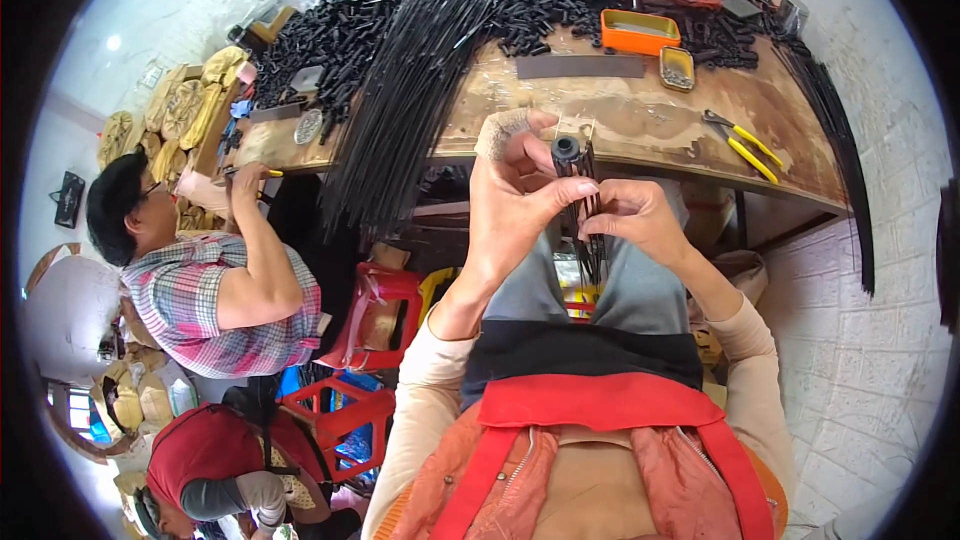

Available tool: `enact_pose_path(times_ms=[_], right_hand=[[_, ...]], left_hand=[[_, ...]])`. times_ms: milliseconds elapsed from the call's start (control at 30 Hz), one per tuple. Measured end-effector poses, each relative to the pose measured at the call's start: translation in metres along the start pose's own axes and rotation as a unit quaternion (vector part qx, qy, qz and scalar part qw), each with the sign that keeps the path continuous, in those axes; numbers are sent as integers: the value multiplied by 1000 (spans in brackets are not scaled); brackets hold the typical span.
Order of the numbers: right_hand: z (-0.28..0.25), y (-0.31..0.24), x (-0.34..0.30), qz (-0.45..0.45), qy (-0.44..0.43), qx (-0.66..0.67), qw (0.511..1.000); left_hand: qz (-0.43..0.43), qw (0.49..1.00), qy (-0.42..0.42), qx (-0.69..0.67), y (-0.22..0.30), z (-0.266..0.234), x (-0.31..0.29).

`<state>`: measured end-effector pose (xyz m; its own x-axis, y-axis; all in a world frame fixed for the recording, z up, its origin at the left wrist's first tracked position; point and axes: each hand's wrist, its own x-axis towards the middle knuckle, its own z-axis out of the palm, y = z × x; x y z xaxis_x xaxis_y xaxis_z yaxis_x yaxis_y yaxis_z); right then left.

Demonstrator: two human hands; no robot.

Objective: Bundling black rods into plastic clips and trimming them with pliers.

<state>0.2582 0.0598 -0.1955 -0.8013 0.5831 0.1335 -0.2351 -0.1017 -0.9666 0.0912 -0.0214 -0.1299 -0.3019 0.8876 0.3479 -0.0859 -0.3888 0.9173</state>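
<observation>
A worn wooden tabletop (720,115) spans the upper frame. Black parts (335,35) heap along its back, upper left to upper right. Black rods (410,90) overhang its front edge left of centre; more rods (850,165) droop off the right end. Upper right of centre lie a flat strip (580,67), an orange tray (640,43), a small tin (677,87) and yellow-handled pliers (752,162).

Black slender bundle (576,216): thin rods around a core, nearly lengthwise to the view, slightly slanted. Round cap (566,146) with dark central hole at far end; lower rods splay slightly. Held between left hand (515,195) and right hand (645,220).
</observation>
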Motion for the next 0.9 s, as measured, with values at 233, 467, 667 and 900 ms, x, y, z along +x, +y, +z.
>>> enact_pose_path(times_ms=[233, 467, 667, 900], right_hand=[[24, 2, 5, 17, 1, 19, 1000], [35, 7, 18, 22, 64, -28, 997], [43, 11, 23, 28, 90, -164, 982], [32, 22, 19, -67, 82, -397, 912]], left_hand=[[-36, 998, -37, -42, -2, -22, 3], [-6, 999, -8, -31, 1, -10, -7], [19, 996, 72, 42, 0, 1, -17], [4, 999, 21, 23, -18, -8, -7]])
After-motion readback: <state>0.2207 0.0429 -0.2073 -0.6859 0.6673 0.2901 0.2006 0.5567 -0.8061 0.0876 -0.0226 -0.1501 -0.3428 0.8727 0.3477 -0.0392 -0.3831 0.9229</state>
